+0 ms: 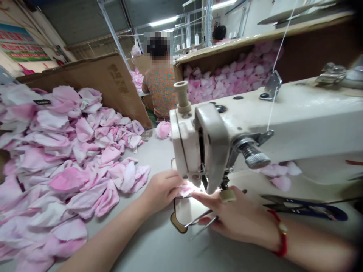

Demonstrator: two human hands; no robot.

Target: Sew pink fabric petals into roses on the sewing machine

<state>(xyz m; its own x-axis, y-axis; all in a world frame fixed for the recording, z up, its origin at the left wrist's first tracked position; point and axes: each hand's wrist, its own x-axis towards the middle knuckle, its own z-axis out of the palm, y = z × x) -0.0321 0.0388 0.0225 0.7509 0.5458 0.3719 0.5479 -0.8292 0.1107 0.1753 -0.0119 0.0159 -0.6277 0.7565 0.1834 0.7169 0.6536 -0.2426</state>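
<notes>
A white sewing machine (pixel 306 117) stands before me, its lamp lighting the spot under the needle. There lies a small pink and white fabric piece (pixel 185 189). My left hand (pixel 162 192) is closed on this piece's left edge, thumb and fingers pinched together. From the other side my right hand (pixel 241 217) reaches in, its stretched index finger touching the fabric. Metal tweezers (pixel 200 219) are held in the curled fingers of that hand, their tips pointing left. The needle and presser foot are mostly hidden by the machine head and glare.
Pink and white fabric pieces (pixel 79 158) are heaped on the left of the table. Blue-handled thread snips (pixel 309 207) lie under the machine arm, near loose petals (pixel 280 175). Cardboard boxes (pixel 93 75) stand behind, one full of petals. A person (pixel 161 83) sits beyond.
</notes>
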